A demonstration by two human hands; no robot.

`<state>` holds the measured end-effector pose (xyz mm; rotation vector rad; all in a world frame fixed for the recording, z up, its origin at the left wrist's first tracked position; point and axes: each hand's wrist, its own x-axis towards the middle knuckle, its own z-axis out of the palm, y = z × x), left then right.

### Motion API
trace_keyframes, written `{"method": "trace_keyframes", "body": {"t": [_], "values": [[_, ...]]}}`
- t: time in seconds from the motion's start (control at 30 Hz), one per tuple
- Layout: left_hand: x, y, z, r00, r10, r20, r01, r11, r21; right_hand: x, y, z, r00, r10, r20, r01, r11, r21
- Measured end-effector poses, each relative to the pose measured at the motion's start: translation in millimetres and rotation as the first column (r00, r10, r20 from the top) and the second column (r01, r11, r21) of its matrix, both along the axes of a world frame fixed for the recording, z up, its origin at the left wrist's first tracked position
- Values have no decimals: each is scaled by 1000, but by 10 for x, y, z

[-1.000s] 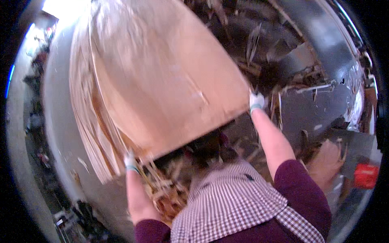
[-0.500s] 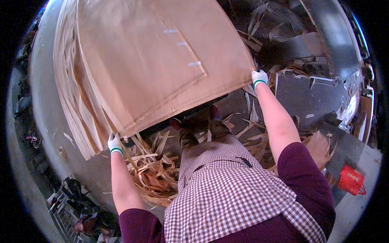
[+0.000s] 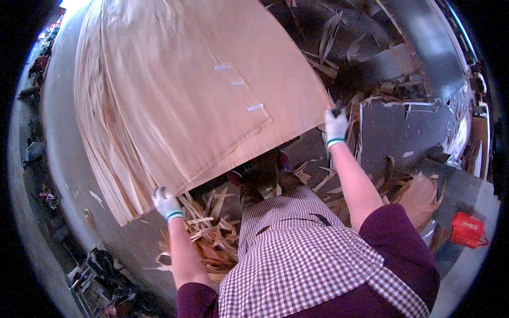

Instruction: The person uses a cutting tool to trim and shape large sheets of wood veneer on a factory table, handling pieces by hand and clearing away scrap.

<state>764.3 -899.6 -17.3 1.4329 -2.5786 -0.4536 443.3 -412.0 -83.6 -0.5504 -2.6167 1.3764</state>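
A large thin veneer sheet (image 3: 201, 90) fills the view from nine to one o'clock, its far end cut off by the rim. The gloved left hand (image 3: 165, 203) pinches the near corner at seven o'clock, fingers closed on the edge. The gloved right hand (image 3: 335, 126) grips the other near corner at three o'clock, fingertips curled out of sight behind the sheet. Beneath lies a stack of veneer (image 3: 106, 153), its layers fanning at the left. Wood scraps (image 3: 212, 238) litter the floor, partly hidden by the checked apron (image 3: 302, 265). A red container (image 3: 467, 230) sits at four o'clock, blurred.

small red container (image 3: 467, 230); far right floor
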Motion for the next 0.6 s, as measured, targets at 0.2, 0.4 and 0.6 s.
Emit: {"method": "trace_keyframes", "body": {"t": [0.2, 0.4, 0.6], "values": [[-1067, 1490, 193, 899, -316, -302, 412, 844, 343, 106, -1430, 214, 773, 436, 461, -522, 850, 72], [-1349, 1508, 540, 854, -520, -13, 476, 771, 423, 700, -2773, 1208, 501, 848, 172, -840, 524, -139], [-567, -294, 1086, 556, 148, -818, 369, 837, 403, 2048, -3553, 1952, 294, 866, -404, -953, 233, -195]]}}
